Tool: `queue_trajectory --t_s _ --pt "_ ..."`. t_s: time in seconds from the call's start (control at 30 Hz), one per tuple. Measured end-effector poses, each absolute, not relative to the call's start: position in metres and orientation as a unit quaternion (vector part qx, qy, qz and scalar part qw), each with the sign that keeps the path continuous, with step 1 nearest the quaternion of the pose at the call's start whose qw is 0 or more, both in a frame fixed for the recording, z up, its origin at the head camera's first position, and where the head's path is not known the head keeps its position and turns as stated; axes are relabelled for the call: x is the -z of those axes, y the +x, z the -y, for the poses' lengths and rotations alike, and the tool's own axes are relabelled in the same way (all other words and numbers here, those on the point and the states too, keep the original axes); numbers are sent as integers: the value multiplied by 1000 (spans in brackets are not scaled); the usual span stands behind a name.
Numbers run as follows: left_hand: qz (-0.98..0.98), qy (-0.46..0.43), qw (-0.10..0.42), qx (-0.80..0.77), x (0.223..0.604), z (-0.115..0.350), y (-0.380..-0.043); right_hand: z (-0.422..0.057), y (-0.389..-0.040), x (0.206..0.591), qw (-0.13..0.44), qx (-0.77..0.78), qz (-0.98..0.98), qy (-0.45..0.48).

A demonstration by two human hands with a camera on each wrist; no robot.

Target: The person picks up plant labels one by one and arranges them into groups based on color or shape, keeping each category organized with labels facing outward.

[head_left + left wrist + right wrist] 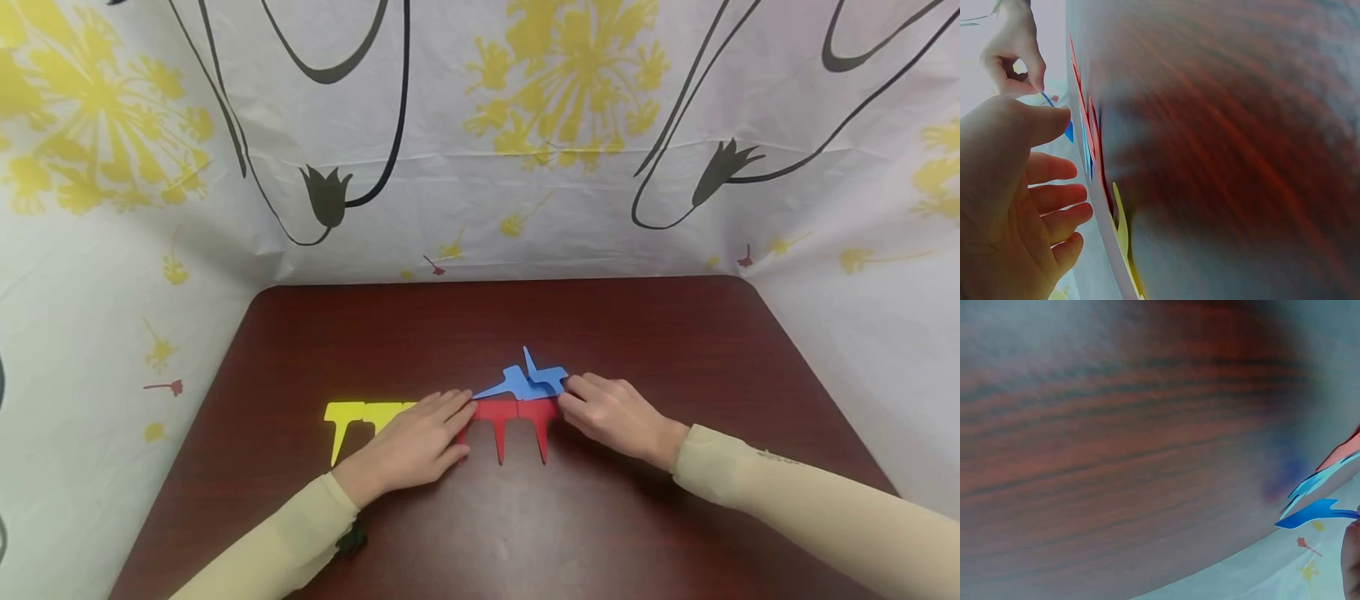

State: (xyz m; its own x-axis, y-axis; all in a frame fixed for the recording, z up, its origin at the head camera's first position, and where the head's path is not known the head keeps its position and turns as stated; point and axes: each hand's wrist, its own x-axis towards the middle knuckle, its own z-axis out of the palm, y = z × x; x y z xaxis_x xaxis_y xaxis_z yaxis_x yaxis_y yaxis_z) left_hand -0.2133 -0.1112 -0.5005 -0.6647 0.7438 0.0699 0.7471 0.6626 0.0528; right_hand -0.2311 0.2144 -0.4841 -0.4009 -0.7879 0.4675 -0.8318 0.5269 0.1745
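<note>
In the head view my right hand [618, 417] pinches a blue T-shaped plant label [551, 375] between thumb and fingers, holding it tilted. Another blue label [516, 383] lies under it, above the row of red labels [498, 412]. My left hand [412, 442] rests with fingers extended over the left end of the red row and part of the yellow labels [347, 412], hiding some of both. From the left wrist, the fingers of the left hand [1016, 187] appear spread, empty. The right wrist view catches the held blue label [1310, 514] at its edge.
The labels lie on a dark red-brown wooden table [480, 325] with rounded far corners. A white curtain [450, 192] printed with yellow flowers and dark stems surrounds its back and sides. A small black object [351, 537] shows beneath the left sleeve.
</note>
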Motion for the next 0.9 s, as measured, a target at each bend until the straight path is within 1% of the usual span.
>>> queue_trajectory --t_s 0.17,0.37,0.7,0.9 --pt "911 -409 24 43 501 111 -212 -223 -222 483 257 -40 838 480" --pt "909 -413 25 45 500 114 -210 -230 -208 487 245 -41 842 479" --pt "905 -424 20 30 502 115 -208 -231 -193 501 254 -50 837 482" --pt "901 -432 24 29 501 115 -206 -231 -187 503 242 -54 843 477"
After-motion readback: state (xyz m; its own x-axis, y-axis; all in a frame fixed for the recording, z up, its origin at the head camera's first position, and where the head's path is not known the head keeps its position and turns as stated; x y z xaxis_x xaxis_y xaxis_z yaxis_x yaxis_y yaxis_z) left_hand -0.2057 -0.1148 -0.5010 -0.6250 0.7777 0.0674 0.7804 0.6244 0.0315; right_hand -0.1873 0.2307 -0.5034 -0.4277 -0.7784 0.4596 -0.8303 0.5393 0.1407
